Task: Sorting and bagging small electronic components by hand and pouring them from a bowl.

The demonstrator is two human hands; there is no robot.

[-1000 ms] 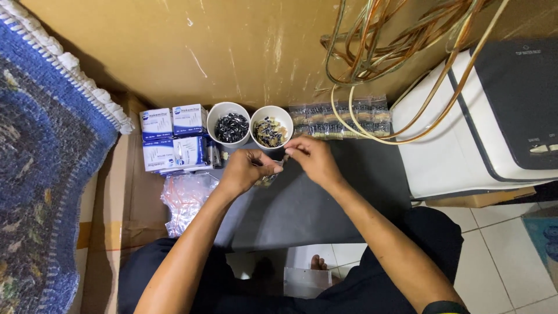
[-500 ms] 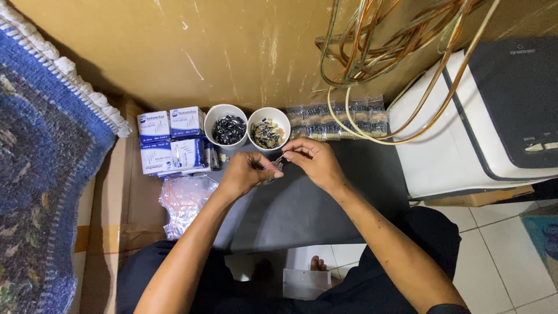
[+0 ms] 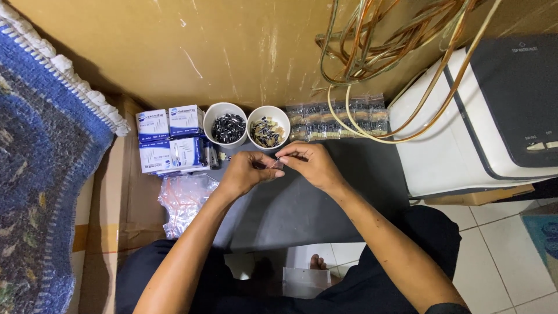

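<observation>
Small clear bag (image 3: pixel 278 164), pinched between the two hands, has barely shifted over the last second: both hands sat together in front of the bowls then and they sit there now, so the fiddly work at the fingertips looks mid-step rather than finished. The left hand (image 3: pixel 245 172) and right hand (image 3: pixel 311 163) meet at the fingertips, each closed on an edge of the bag, above the dark grey mat (image 3: pixel 302 209). Just beyond them stand two white bowls, one of dark parts (image 3: pixel 228 127), one of paler parts (image 3: pixel 268 131). Blue-and-white boxes (image 3: pixel 170 139) lie to the left, a heap of plastic bags (image 3: pixel 185 200) nearer the person.
</observation>
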